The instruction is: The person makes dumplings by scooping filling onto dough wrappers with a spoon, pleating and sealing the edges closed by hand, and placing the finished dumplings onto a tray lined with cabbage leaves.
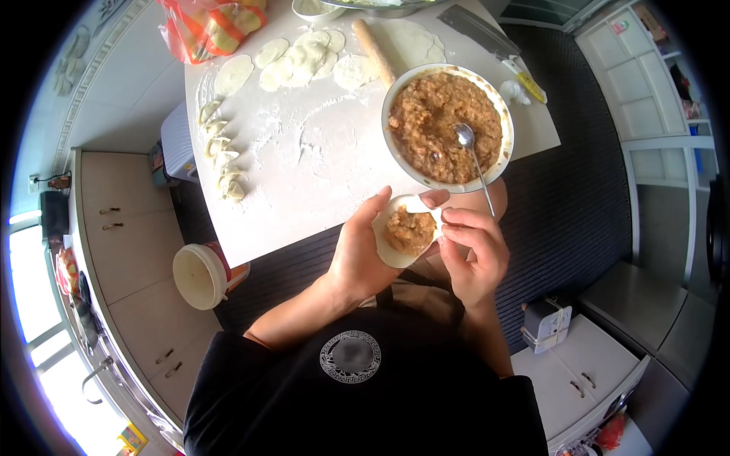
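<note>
My left hand (pixel 363 251) cradles a round dough wrapper (pixel 394 257) with a mound of brown filling (pixel 411 230) on it. The fingers of my right hand (pixel 477 254) pinch the wrapper's right edge. Just beyond my hands, a white bowl (pixel 388 135) of the same filling stands at the table's near edge, and a metal spoon (pixel 467 138) rests in it with its handle over the rim. A row of folded dumplings (pixel 220 156) lies on the left of the table. Flat wrappers (pixel 304 61) lie farther back, beside a rolling pin (pixel 372 50).
The floured white table (pixel 304 175) also holds a red-and-white bag (pixel 213 26), a cleaver (pixel 479 30), a yellow-handled tool (pixel 528 81) and rolled dough (pixel 411 42). A white bucket (pixel 199 277) stands on the floor at left. Cabinets (pixel 137 220) line the left side.
</note>
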A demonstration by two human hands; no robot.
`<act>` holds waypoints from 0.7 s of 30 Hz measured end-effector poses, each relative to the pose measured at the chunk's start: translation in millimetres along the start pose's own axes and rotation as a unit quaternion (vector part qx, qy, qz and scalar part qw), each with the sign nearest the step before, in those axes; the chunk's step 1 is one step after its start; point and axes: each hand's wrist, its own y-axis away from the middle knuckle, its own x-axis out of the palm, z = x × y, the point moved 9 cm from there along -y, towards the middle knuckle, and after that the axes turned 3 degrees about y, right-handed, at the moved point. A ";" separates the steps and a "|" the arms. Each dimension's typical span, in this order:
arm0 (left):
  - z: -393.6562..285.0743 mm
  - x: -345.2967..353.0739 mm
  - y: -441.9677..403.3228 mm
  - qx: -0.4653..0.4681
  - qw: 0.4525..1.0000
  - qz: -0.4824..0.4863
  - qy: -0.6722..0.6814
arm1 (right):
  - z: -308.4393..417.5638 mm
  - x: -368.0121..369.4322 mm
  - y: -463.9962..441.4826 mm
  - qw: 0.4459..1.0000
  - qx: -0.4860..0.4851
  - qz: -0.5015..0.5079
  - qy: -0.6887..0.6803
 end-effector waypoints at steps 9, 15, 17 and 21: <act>4.0 -6.2 -4.1 -0.004 1.000 0.001 -0.027 | -11.9 -2.9 1.7 0.995 0.091 0.000 -0.033; 4.1 -18.2 -4.1 -0.014 0.999 -0.034 -0.027 | 0.3 -2.0 -2.5 1.000 0.016 0.022 -0.005; 4.6 -20.9 -3.6 -0.024 0.999 -0.035 -0.024 | 3.6 1.4 -4.4 1.000 0.004 0.020 -0.024; 2.7 -18.6 -1.5 -0.044 0.998 0.011 -0.036 | 3.2 9.4 -6.4 0.999 -0.010 0.017 -0.026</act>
